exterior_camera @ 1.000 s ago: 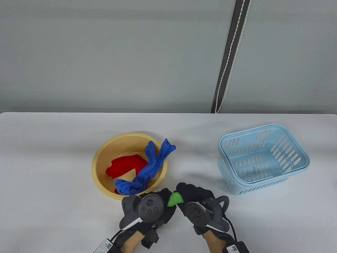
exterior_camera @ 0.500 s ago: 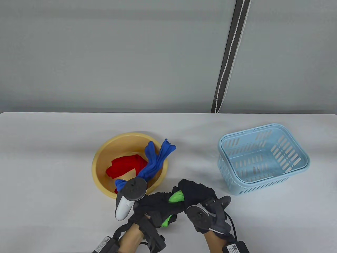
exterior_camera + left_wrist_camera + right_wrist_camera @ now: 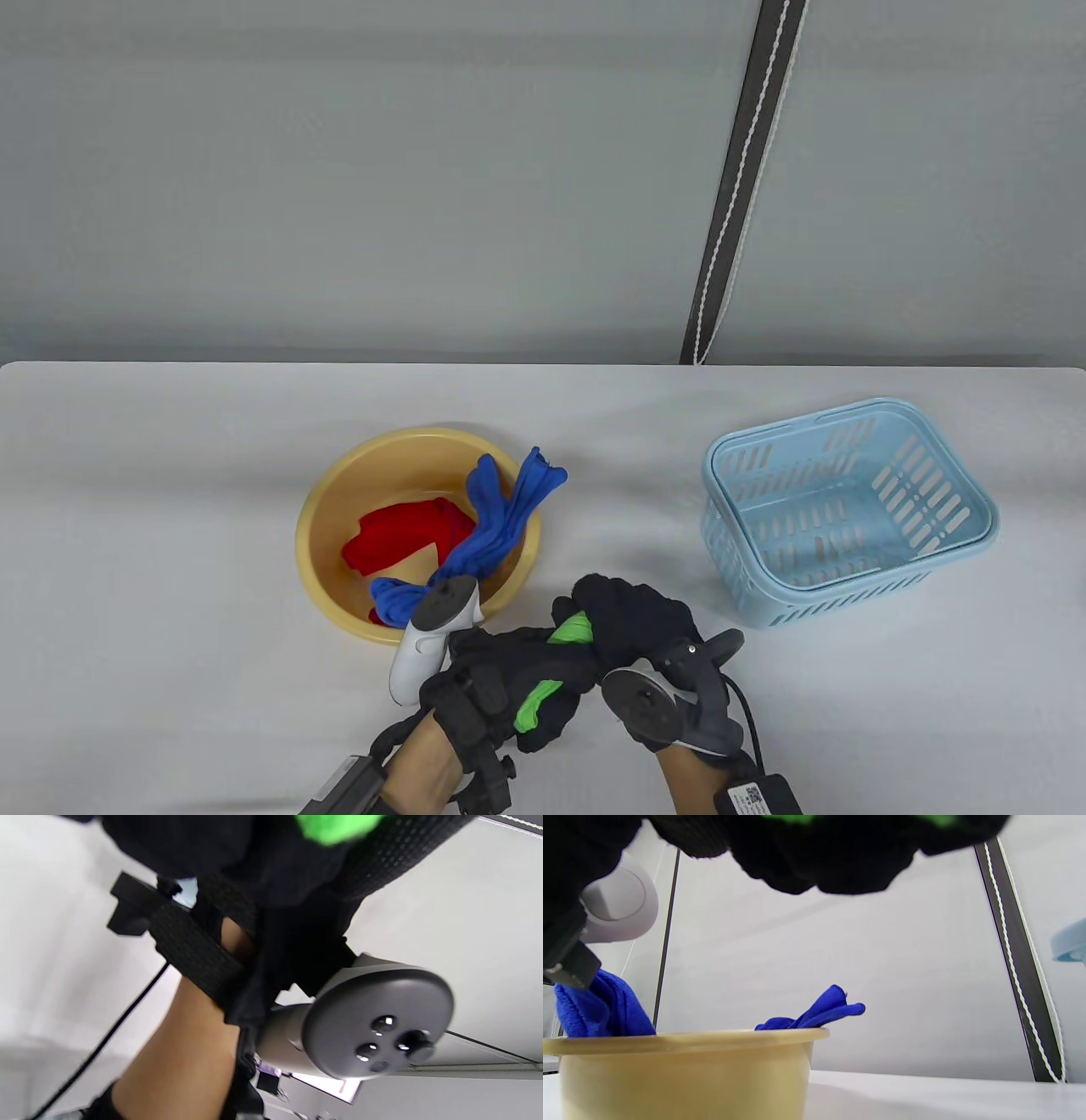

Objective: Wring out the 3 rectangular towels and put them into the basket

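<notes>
Both hands grip a rolled green towel [image 3: 568, 632] near the table's front edge, just right of the yellow basin [image 3: 318, 543]. My left hand [image 3: 517, 679] holds its near end, turned palm-up, with green [image 3: 533, 709] showing between the fingers. My right hand [image 3: 632, 624] wraps round the far end. The left wrist view shows a bit of green towel [image 3: 335, 827] at its top. A blue towel [image 3: 488, 539] drapes over the basin's rim, and a red towel [image 3: 399, 535] lies inside it. The light blue basket [image 3: 848, 509] stands to the right with no towel in it.
The white table [image 3: 170, 679] ends at a grey backdrop with a dark strap [image 3: 738, 178] running down it. In the right wrist view, the basin [image 3: 683, 1073] and blue towel [image 3: 818, 1012] are close ahead, and the basket's edge [image 3: 1071, 942] sits far right.
My left hand has rotated outward on the green towel, its tracker swinging from facing up to pointing left, twisting the towel. My right hand kept its grip and barely moved.
</notes>
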The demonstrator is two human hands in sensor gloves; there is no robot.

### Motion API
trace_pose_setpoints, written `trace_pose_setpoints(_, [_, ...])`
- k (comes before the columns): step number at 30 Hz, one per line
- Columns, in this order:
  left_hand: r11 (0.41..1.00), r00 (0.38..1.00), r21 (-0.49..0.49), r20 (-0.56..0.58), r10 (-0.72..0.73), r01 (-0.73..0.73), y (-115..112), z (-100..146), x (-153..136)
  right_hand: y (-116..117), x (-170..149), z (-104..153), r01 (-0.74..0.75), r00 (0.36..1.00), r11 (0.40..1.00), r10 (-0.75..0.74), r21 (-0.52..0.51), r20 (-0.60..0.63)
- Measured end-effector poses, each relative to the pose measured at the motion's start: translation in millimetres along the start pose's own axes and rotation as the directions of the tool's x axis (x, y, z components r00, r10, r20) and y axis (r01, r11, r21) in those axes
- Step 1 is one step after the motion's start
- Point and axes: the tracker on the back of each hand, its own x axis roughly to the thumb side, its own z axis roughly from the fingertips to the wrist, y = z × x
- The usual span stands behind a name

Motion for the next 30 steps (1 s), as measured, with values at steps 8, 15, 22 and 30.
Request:
trace_pose_setpoints(8, [0.985,0.989,-0.1,0.03,0.143,-0.139,-4.5,-3.8,-5.9,-2.4,2.4,-0.9,-0.026,0.999,0.999,0.027,-0.038,0.027])
trace_pose_setpoints(15, [0.994,0.994,-0.022,-0.027,-0.103,0.102,4.7,5.7,1.2,0.1,4.9,1.5,-0.04,0.998,0.999,0.041,-0.021,0.051])
trace_pose_setpoints(22, [0.684,0.698,0.144,-0.214,-0.684,0.715,-1.0,29.4,24.0,-5.8,14.4,8.0,-0.127,0.977,0.984,0.103,0.123,0.184])
trace_pose_setpoints(30, [0.277,0.391,0.333,-0.35,-0.851,0.901,-19.0,51.7,47.1,-24.7,14.5,5.3,-0.033,0.979,0.973,-0.014,0.227,0.203])
